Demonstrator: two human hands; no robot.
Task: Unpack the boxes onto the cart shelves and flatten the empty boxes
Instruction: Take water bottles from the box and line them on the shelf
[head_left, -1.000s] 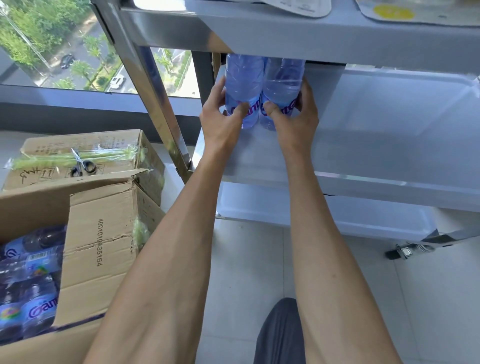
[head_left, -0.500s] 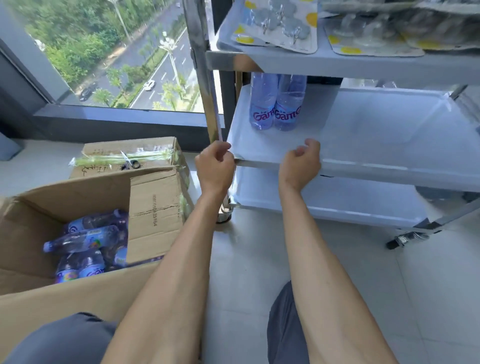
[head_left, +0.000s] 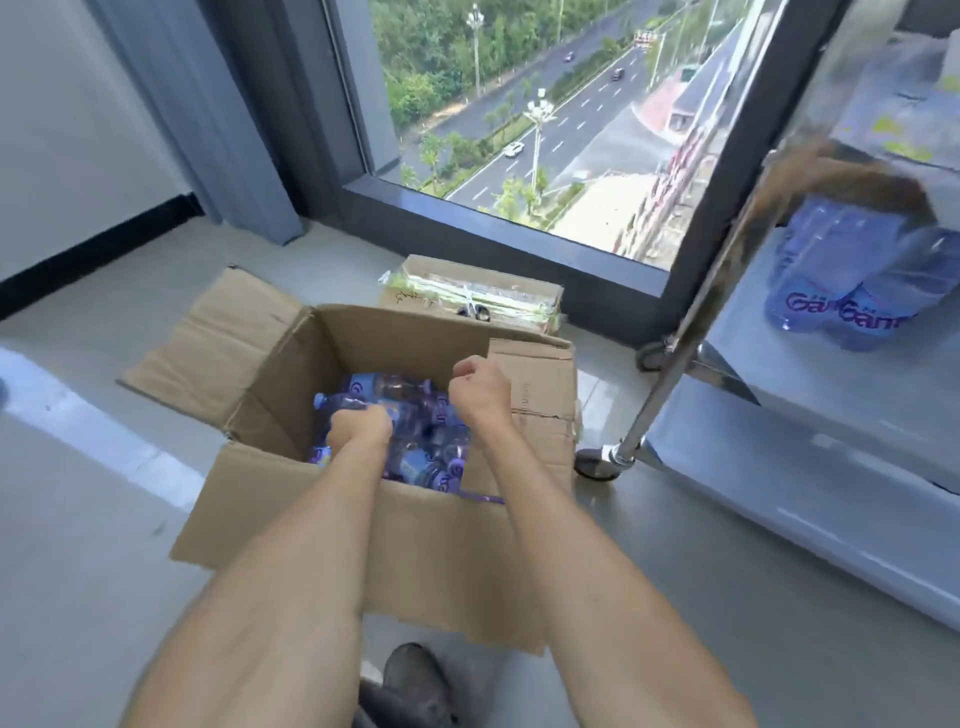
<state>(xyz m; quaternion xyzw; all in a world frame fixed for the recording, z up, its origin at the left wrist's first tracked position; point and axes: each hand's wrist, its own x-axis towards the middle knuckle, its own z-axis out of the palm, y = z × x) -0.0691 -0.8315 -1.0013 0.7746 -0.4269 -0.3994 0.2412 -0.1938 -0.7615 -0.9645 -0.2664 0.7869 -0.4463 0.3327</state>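
The open cardboard box (head_left: 332, 525) is sitting on the floor directly in front of the person, its flaps folded outward, the left one lying flat on the tiles. Inside it, blue water bottles (head_left: 415, 410) with purple labels are lying in a loose heap, filling the lower part of the box.

The left hand (head_left: 361, 431) is reaching down into the box and is resting among the bottles with its fingers curled under. The fingertips are hidden behind the knuckles, so whether it is gripping a bottle cannot be told from this view. The right hand (head_left: 480, 392) is hovering above the box opening, near the right flap, with its fingers curled into a loose fist — it is holding nothing visible.

Behind the open box, a second cardboard box (head_left: 467, 299) is standing closed against the base of the window (head_left: 545, 119), with a strip of greenish plastic wrap across its top and what appears to be a pair of scissors (head_left: 475, 312) lying on it, though blur is making this uncertain.

To the right, the metal cart (head_left: 691, 332) is standing on castor wheels. On its middle shelf (head_left: 810, 395), two bottles (head_left: 841, 291) are standing upright, touching each other, near the left rear corner — well apart from the box. The upper shelf is partly showing at the frame edge, too blurred for its contents to be read.

A dark shoe (head_left: 415, 680) is showing at the bottom edge, between the two forearms.
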